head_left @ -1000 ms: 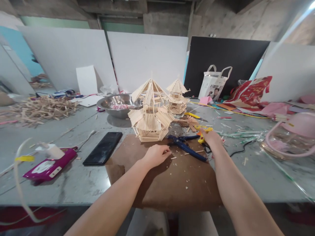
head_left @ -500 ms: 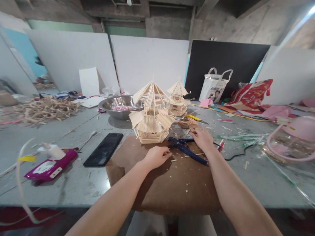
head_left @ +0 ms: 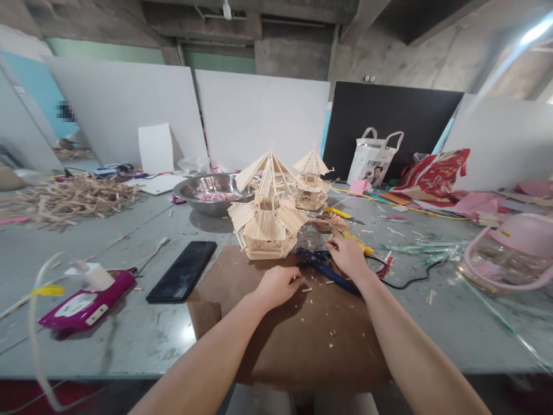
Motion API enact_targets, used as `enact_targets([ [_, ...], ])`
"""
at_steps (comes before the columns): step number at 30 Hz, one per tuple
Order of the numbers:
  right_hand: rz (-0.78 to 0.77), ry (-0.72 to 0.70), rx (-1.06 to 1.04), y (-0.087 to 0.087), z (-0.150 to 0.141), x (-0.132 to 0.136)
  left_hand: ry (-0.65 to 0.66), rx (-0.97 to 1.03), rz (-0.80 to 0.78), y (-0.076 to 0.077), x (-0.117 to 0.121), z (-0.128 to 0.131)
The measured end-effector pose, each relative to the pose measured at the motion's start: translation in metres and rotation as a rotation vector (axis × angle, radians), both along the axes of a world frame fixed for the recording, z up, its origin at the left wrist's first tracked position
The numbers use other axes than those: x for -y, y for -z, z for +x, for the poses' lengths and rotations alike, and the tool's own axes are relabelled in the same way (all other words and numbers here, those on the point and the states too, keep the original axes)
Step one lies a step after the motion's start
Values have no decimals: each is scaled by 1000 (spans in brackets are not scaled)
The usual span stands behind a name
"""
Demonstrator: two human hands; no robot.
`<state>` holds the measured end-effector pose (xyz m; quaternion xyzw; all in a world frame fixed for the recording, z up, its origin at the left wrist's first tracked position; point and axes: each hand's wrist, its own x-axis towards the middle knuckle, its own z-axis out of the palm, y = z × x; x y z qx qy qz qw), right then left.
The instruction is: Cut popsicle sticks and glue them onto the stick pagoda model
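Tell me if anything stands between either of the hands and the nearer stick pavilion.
Nothing visible stands between the left hand and the nearer stick pavilion. From the right hand, the dark blue pliers lie partly in the way, low over the brown board.

1. At the centre of the frame, a pale, tiered pavilion model of wooden sticks [head_left: 268,227] is seen above the curled left hand [head_left: 280,286].
2. Right of centre, dark-blue long-handled pliers [head_left: 320,266] are partly covered by the right hand [head_left: 349,256].
3. Left of centre, a black rectangular phone [head_left: 182,272] is laid flat.
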<state>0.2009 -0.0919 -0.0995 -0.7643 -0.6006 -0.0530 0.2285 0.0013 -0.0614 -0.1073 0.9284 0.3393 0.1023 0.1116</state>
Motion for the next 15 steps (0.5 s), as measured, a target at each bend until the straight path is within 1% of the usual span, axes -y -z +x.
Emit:
enact_targets([
  [2,5,16,-8,-13,-1,-10,34,7,-5,2,1,0],
  [3,2,1,-5,-20,0,-18,55,11,-6,3,1,0],
  [6,-83,38,-18,-38,9,-52,104,18,-6,6,3,-1],
  [8,-116,42,-26,-42,19,-79,110,11,6,8,6,-1],
  [10,-162,45,-42,-40,30,-104,129,-4,29,9,8,-1],
  [13,-233,30,-84,-27,43,-136,181,-18,69,8,10,-1],
  [15,-257,35,-123,-19,49,-153,203,-24,103,8,10,-1],
])
